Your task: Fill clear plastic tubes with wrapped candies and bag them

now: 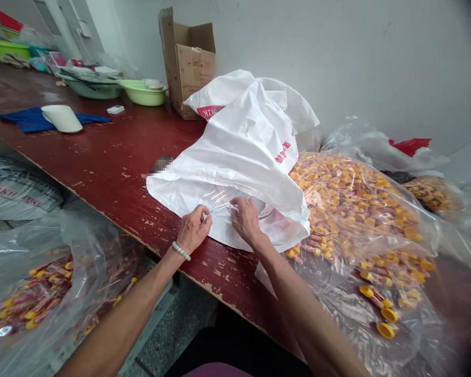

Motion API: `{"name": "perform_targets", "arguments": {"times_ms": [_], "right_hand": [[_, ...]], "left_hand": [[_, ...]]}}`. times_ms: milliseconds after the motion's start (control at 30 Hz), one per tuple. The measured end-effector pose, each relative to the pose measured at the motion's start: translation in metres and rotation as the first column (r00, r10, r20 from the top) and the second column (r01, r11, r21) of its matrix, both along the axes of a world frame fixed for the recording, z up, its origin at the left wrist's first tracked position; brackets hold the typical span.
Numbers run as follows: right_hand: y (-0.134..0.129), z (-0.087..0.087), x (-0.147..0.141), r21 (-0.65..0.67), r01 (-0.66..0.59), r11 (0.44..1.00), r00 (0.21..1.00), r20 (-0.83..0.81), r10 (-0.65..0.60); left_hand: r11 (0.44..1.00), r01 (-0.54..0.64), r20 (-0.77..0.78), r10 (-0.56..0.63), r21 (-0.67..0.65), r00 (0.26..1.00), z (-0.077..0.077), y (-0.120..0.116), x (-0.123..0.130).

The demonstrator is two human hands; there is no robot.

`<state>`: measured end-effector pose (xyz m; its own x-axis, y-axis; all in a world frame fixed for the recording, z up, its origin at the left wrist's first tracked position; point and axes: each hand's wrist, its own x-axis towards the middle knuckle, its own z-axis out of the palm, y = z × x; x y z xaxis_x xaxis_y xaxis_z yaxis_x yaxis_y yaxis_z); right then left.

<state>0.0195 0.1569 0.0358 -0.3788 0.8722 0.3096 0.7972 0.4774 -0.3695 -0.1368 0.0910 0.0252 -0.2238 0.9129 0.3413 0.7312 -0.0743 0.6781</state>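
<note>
The mouth of a white woven sack (243, 136) lies open on the table in front of me. Shiny, thin clear plastic sticks or tubes (219, 198) show inside it. My right hand (245, 217) reaches into the opening, fingers bent and closed at the ends of these clear pieces. Just outside the lower edge, my left hand (194, 228) is closed in a pinch; whatever is between its fingertips is too small to make out. It wears a pale bead bracelet (181, 251).
Right of the sack, a large clear bag (353, 193) holds many yellow-ended small pieces. Another clear bag (35, 293) of similar pieces sits below the table edge at left. A cardboard box (192, 73), a green basin (145, 94) and a white cup (63, 118) stand farther back.
</note>
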Motion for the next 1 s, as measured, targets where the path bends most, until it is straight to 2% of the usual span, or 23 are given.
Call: {"name": "perform_targets", "arguments": {"times_ms": [67, 133, 200, 267, 367, 400, 467, 500, 567, 600, 667, 733, 800, 867, 933, 1000], "right_hand": [[0.004, 0.001, -0.015, 0.007, -0.055, 0.998, 0.991, 0.125, 0.054], [0.009, -0.001, -0.026, -0.022, -0.08, 0.997, 0.98, 0.179, 0.082], [0.016, -0.003, -0.031, -0.045, -0.091, 0.995, 0.98, 0.174, 0.097], [0.021, -0.004, -0.029, -0.072, -0.098, 0.993, 0.981, 0.159, 0.108], [0.018, -0.002, -0.025, -0.111, -0.102, 0.988, 0.987, 0.114, 0.115], [0.014, -0.002, -0.024, -0.126, -0.105, 0.986, 0.991, 0.075, 0.115], [0.0, -0.003, -0.022, -0.189, -0.16, 0.969, 0.982, -0.129, 0.137], [-0.008, -0.005, -0.022, -0.228, -0.219, 0.949, 0.949, -0.277, 0.153], [-0.023, -0.008, -0.022, -0.278, -0.348, 0.895, 0.82, -0.554, 0.147], [-0.028, -0.01, -0.021, -0.285, -0.388, 0.876, 0.759, -0.638, 0.129], [-0.035, -0.012, -0.019, -0.282, -0.391, 0.876, 0.72, -0.686, 0.1], [-0.037, -0.012, -0.016, -0.278, -0.334, 0.901, 0.762, -0.642, 0.084], [-0.036, -0.009, -0.013, -0.275, -0.292, 0.916, 0.839, -0.534, 0.107], [-0.036, -0.005, -0.009, -0.27, -0.3, 0.915, 0.891, -0.422, 0.167], [-0.034, 0.0, -0.005, -0.246, -0.363, 0.899, 0.89, -0.378, 0.257], [-0.027, 0.003, -0.002, -0.224, -0.402, 0.888, 0.865, -0.412, 0.288]], "left_hand": [[0.999, -0.031, 0.329, 0.043, -0.039, 0.943, 0.001, -0.003, -0.002], [0.997, -0.004, 0.603, 0.05, -0.077, 0.797, 0.0, -0.008, -0.002], [0.996, 0.034, 0.742, 0.043, -0.088, 0.669, 0.0, -0.012, -0.003], [0.992, 0.067, 0.775, 0.043, -0.109, 0.63, -0.001, -0.016, -0.005], [0.984, 0.123, 0.77, 0.02, -0.128, 0.637, -0.002, -0.017, -0.006], [0.982, 0.155, 0.775, -0.016, -0.107, 0.632, -0.003, -0.016, -0.005], [0.971, 0.238, 0.786, -0.122, -0.032, 0.606, -0.005, -0.014, 0.0], [0.96, 0.28, 0.79, -0.177, 0.008, 0.587, -0.006, -0.012, 0.003], [0.93, 0.358, 0.806, -0.272, 0.08, 0.526, -0.008, -0.009, 0.012], [0.914, 0.392, 0.818, -0.305, 0.107, 0.488, -0.008, -0.007, 0.016], [0.889, 0.43, 0.835, -0.352, 0.157, 0.423, -0.008, -0.006, 0.022], [0.888, 0.417, 0.818, -0.38, 0.193, 0.431, -0.006, -0.005, 0.026], [0.904, 0.377, 0.765, -0.384, 0.2, 0.517, -0.004, -0.006, 0.027], [0.915, 0.352, 0.7, -0.383, 0.197, 0.603, -0.003, -0.006, 0.026], [0.923, 0.328, 0.665, -0.375, 0.202, 0.646, -0.005, -0.005, 0.024], [0.94, 0.282, 0.711, -0.33, 0.191, 0.621, -0.008, -0.005, 0.023]]}}
